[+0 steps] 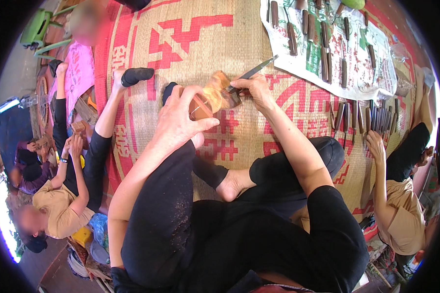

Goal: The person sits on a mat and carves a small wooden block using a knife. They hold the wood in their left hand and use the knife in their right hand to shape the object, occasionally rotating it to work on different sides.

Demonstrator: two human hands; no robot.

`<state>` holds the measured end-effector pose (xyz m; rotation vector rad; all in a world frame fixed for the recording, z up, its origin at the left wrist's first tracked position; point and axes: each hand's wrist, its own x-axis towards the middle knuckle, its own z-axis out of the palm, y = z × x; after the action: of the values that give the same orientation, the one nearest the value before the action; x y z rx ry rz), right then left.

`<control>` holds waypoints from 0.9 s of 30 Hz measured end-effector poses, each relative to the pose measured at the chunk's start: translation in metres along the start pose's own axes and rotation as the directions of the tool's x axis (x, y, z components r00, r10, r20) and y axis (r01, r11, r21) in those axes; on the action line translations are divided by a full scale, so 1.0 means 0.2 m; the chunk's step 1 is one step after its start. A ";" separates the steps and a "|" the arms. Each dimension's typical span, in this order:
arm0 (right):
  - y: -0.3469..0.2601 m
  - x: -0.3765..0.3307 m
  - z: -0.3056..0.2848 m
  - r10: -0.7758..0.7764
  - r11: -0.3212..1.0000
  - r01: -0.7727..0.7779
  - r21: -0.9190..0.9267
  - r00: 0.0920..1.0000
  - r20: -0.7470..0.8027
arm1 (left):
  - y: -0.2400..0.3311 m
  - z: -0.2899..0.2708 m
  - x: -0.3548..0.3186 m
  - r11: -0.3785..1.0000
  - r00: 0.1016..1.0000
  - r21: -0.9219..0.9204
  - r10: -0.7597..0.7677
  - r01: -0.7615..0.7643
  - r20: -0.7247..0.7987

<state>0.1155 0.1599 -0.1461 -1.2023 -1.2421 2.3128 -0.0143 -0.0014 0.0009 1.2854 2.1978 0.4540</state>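
Note:
My left hand (180, 115) is closed round a reddish-brown wooden block (199, 108), thumb on its near side. Just beyond it lies a yellowish, irregular wooden piece (216, 92); whether it joins the block, I cannot tell. My right hand (256, 91) pinches a knife-like tool (260, 67) by its near part, at the right edge of the yellowish wood. Its grey blade slants up and away to the right. A small dark brown part (233, 99) shows below my right fingers, partly hidden by them.
A patterned straw mat (190, 58) spreads under me. At the far right, several wooden-handled tools lie on a white plastic sheet (376, 80); more tools (359, 117) line its near edge, close to a co-worker's hand (375, 146). On the left, another person holds a wooden block (77, 126).

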 end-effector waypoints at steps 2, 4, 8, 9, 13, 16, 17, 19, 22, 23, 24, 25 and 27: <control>0.02 0.01 0.02 -0.045 0.998 0.048 -0.035 0.997 0.066 | -0.02 0.01 0.00 1.000 1.000 -0.007 0.018 -0.018 -0.022; 0.05 0.02 0.01 -0.057 0.996 0.063 -0.069 0.994 0.088 | -0.02 0.01 0.00 1.000 1.000 -0.018 0.014 -0.014 -0.002; 0.07 0.06 -0.06 -0.006 0.997 0.011 -0.076 0.998 0.060 | 0.02 -0.02 0.01 1.000 0.998 -0.012 -0.008 0.009 0.066; 0.05 0.05 -0.06 0.010 0.998 -0.007 -0.061 0.998 0.060 | 0.02 -0.02 0.01 1.000 0.998 -0.002 -0.006 0.006 0.068; 0.01 0.00 0.00 -0.015 0.999 0.019 -0.036 0.996 0.089 | -0.02 0.01 0.00 0.997 0.999 -0.062 -0.039 0.039 0.008; 0.02 0.00 0.01 -0.060 0.996 0.067 -0.063 0.993 0.106 | -0.01 0.01 0.01 0.996 0.998 -0.068 -0.054 0.054 -0.006; 0.04 0.01 0.00 -0.054 0.997 0.059 -0.056 0.995 0.086 | 0.00 0.01 0.01 0.997 0.998 -0.059 -0.056 0.055 -0.007; 0.04 0.03 -0.03 -0.021 0.999 0.023 -0.041 0.998 0.057 | 0.01 0.00 0.01 0.998 0.999 -0.037 -0.054 0.054 -0.001; 0.03 0.04 -0.06 0.028 1.000 -0.028 -0.002 0.998 0.055 | -0.02 0.01 0.01 0.998 0.999 -0.039 -0.052 0.052 -0.007; 0.03 0.04 -0.05 0.020 1.000 -0.022 0.021 0.997 0.073 | -0.04 0.02 0.02 0.996 0.998 -0.063 -0.057 0.055 -0.029; 0.02 0.03 -0.03 0.015 0.999 -0.019 0.045 0.996 0.090 | -0.06 0.03 0.01 0.994 0.997 -0.088 -0.063 0.058 -0.048; 0.01 0.01 -0.01 -0.028 1.000 0.027 0.011 0.996 0.089 | -0.06 0.03 0.01 0.994 0.997 -0.091 -0.064 0.059 -0.051; 0.00 -0.02 0.03 -0.114 0.991 0.120 -0.057 0.989 0.093 | -0.06 0.03 0.01 0.993 0.996 -0.097 -0.067 0.061 -0.060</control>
<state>0.1135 0.1537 -0.1413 -1.0251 -1.3860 2.2804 -0.0200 -0.0057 -0.0099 1.1619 2.2340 0.5749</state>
